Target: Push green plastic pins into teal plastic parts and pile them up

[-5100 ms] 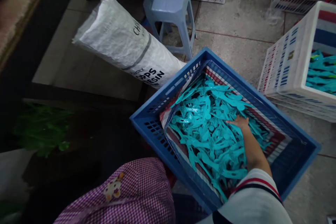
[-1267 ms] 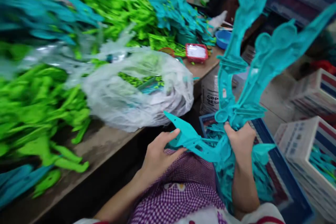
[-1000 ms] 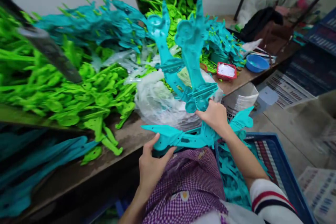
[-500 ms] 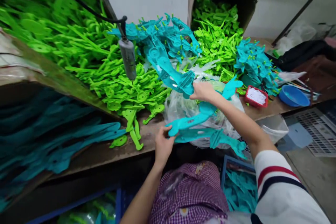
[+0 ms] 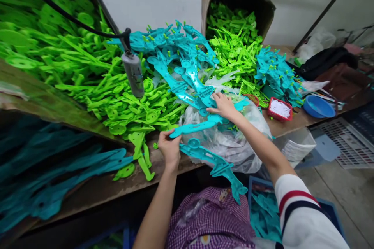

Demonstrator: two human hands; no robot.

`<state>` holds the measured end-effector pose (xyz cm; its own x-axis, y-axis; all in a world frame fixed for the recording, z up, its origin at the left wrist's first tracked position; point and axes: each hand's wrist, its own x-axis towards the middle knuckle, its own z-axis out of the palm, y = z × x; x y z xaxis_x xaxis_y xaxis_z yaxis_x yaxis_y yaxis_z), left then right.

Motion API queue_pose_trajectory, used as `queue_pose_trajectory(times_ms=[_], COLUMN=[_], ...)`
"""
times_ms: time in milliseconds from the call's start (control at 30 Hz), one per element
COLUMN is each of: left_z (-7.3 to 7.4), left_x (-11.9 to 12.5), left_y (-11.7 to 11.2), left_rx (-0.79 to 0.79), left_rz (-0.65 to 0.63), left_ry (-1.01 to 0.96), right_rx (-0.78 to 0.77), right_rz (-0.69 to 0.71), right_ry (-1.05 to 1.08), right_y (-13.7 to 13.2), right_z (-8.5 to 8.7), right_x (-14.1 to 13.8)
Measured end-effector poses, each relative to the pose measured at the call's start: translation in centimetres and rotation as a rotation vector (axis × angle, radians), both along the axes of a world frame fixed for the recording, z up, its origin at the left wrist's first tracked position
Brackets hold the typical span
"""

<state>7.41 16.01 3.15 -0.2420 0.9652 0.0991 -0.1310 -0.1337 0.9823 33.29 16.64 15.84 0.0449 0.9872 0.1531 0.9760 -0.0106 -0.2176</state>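
My left hand (image 5: pixel 169 149) is closed on the ends of two long turquoise plastic pieces near the bench edge. The upper piece (image 5: pixel 194 127) stretches toward my right forearm; the lower piece (image 5: pixel 209 158), with round bosses and raised ribs, hangs over my lap. My right hand (image 5: pixel 224 107) has its fingers apart, touching the near end of another turquoise plastic piece (image 5: pixel 194 79). That piece lies beside a similar one (image 5: pixel 169 78) against the turquoise heap. Beneath my right hand is a clear plastic bag (image 5: pixel 201 144).
Green plastic parts (image 5: pixel 117 93) heap up on the left, and more spill from a cardboard box (image 5: pixel 204 11). A grey hanging screwdriver (image 5: pixel 133 76) dangles above them. On the right are a red basket (image 5: pixel 280 118) of white bits and a blue bowl (image 5: pixel 318 109).
My right hand has set its turquoise piece down against the heap and its fingers have spread. The lower piece in my left hand has swung down toward my lap. The view has shifted slightly.
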Motion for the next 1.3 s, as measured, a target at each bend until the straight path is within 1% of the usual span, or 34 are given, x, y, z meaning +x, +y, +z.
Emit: queue_pose_trajectory(times_ms=[67,100,133,167,200,233,267,300,333,367,400,433,467,500,533,600,667,733,800,867,933,967,1000,1033,1100,1167,1200,1233,1267,1300], left_z=[0.3,0.6,0.8,1.1,1.4,1.6,1.9,2.1,2.3,2.4,2.5,2.5,2.6,2.7,2.8,3.1,3.9,5.1,6.8,8.5,9.9,10.4,10.8,10.9,10.8,10.4,10.1,9.8,9.4,9.1], left_x=[-0.4,-0.6,-0.7,-0.7,-0.6,-0.5,-0.2,0.1,0.4,0.7,1.0,1.2,1.3,1.3,1.2,0.7,0.1,-0.3,-0.4,-0.2,0.4,0.8,1.3,1.9,3.0,3.9,4.2,4.4,4.4,4.4], left_y=[0.8,1.2,1.7,2.1,2.5,2.8,3.0,3.0,3.0,2.9,2.7,2.6,2.5,2.6,2.7,3.3,4.3,5.3,6.1,6.6,7.1,7.4,7.9,8.6,10.5,12.7,13.8,14.7,15.6,16.3], left_rx=[-0.031,-0.057,-0.084,-0.103,-0.112,-0.11,-0.1,-0.086,-0.071,-0.057,-0.044,-0.036,-0.03,-0.023,-0.014,0.003,-0.001,-0.032,-0.041,0.042,0.174,0.225,0.251,0.252,0.214,0.159,0.129,0.097,0.064,0.034], left_rz=[0.073,0.104,0.128,0.149,0.164,0.178,0.192,0.204,0.214,0.22,0.222,0.218,0.206,0.185,0.153,0.063,-0.042,-0.139,-0.216,-0.268,-0.302,-0.312,-0.309,-0.285,-0.193,-0.099,-0.071,-0.054,-0.042,-0.032], left_ry=[-0.063,-0.094,-0.127,-0.161,-0.192,-0.214,-0.225,-0.225,-0.219,-0.212,-0.209,-0.214,-0.225,-0.241,-0.257,-0.296,-0.358,-0.436,-0.481,-0.472,-0.445,-0.435,-0.423,-0.407,-0.35,-0.291,-0.274,-0.263,-0.255,-0.246], right_rx=[0.162,0.221,0.249,0.234,0.232,0.203,0.182,0.171,0.17,0.184,0.203,0.22,0.228,0.226,0.214,0.19,0.208,0.259,0.326,0.399,0.465,0.487,0.496,0.49,0.443,0.381,0.369,0.375,0.384,0.387], right_rz=[0.034,0.07,0.128,0.212,0.272,0.291,0.236,0.157,0.072,-0.016,-0.084,-0.127,-0.143,-0.134,-0.107,-0.032,0.044,0.114,0.174,0.193,0.199,0.206,0.221,0.243,0.306,0.387,0.399,0.371,0.322,0.263], right_ry=[0.054,0.091,0.113,0.112,0.097,0.066,0.036,0.014,0.005,0.008,0.023,0.05,0.08,0.105,0.121,0.118,0.07,-0.004,-0.09,-0.159,-0.205,-0.222,-0.237,-0.249,-0.261,-0.281,-0.286,-0.281,-0.271,-0.259], right_y=[-4.9,-8.0,-11.2,-14.4,-17.3,-19.8,-21.6,-22.9,-23.6,-23.7,-23.5,-23.0,-22.5,-22.0,-21.7,-21.5,-22.0,-22.8,-23.3,-23.2,-21.8,-20.4,-18.4,-15.9,-9.5,-2.5,0.5,2.8,4.3,4.8], right_z=[0.5,0.2,-0.5,-1.8,-3.5,-5.6,-7.8,-9.9,-11.9,-13.6,-14.8,-15.4,-15.6,-15.3,-14.6,-12.3,-9.7,-7.1,-4.6,-2.0,0.8,2.2,3.7,5.2,7.9,9.6,10.0,10.1,9.7,8.9], right_x=[-1.7,-2.9,-4.4,-6.0,-7.6,-9.1,-10.4,-11.5,-12.2,-12.6,-12.7,-12.6,-12.4,-12.1,-11.7,-10.6,-8.9,-6.4,-3.2,0.2,3.3,4.6,5.6,6.5,7.3,7.3,7.1,6.6,6.0,5.1])
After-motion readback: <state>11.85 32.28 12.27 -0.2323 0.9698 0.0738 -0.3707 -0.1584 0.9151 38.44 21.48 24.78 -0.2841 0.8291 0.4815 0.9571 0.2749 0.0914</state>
